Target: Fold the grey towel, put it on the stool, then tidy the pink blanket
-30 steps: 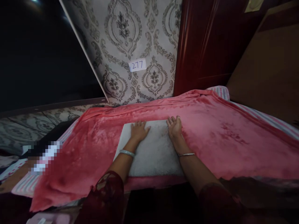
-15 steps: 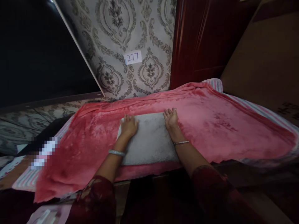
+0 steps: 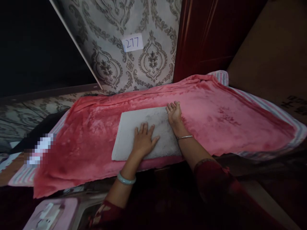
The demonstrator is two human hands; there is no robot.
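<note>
A grey rectangular folded cloth [image 3: 126,135], perhaps a towel, lies flat on a pink plush blanket [image 3: 201,127]. My left hand [image 3: 144,139] rests palm down on the middle of the cloth, its fingers spread. At the cloth's right edge is my right hand [image 3: 175,114], turned with the palm partly up and the fingers extended. It touches the edge near the far right corner, and I see nothing gripped in it.
Striped cloth [image 3: 266,103] shows under the blanket's edges. A large dark screen [image 3: 43,48] stands at the left, patterned wallpaper [image 3: 153,60] behind, with a paper marked 277 [image 3: 132,42]. A cardboard box [image 3: 268,54] rises at the right. A pink item [image 3: 69,209] sits lower left.
My left hand has moved from the cloth's far left corner to its middle, nearer me, and now lies flat. The cloth's left part is uncovered. My right hand stays at the right edge.
</note>
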